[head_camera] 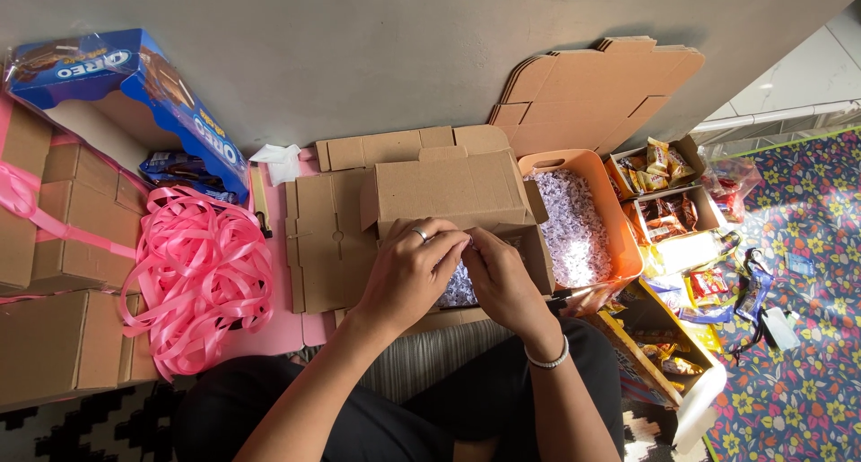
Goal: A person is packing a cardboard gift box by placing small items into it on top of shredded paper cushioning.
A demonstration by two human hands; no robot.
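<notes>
Fingertips of both your hands meet over the open cardboard box [466, 213] in front of you: your left hand [411, 276], ring on one finger, curls inward, and your right hand [502, 281] closes toward it, pinching something small between them that the fingers hide, so you cannot tell exactly what is gripped. Just below your fingertips, inside the box, lies pale shredded filler [459, 289]; more of it fills the orange tub [628, 238] well beyond your right fingers.

Risks, as a judgement: the box lid stands raised just past your knuckles, and a push from either hand could fold it down or tip the light box. Loose filler may spill over the low front edge under your wrists. The pink ribbon heap [199, 269] lies well outside your left fingers, near enough for a sweeping forearm to snag. Flat box blanks [325, 242] beside your left knuckles could slide.
</notes>
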